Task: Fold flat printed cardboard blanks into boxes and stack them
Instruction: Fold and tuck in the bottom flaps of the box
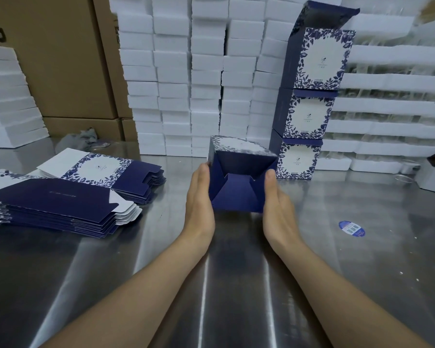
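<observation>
This is a packing workshop or warehouse. A scuffed stainless-steel desk (337, 285) is backed by walls of stacked white foam trays (209, 71) and tall brown corrugated shipping cartons (65, 59). On it lie piles of flat navy-and-white printed cardboard blanks (60, 204) and a column of folded floral-printed boxes (309, 116).

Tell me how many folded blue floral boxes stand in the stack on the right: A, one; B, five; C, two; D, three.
D: the stack holds three folded boxes, one on another, the top one with its lid flap up; a fourth box is between the left hand and the right hand, off the stack.
</observation>
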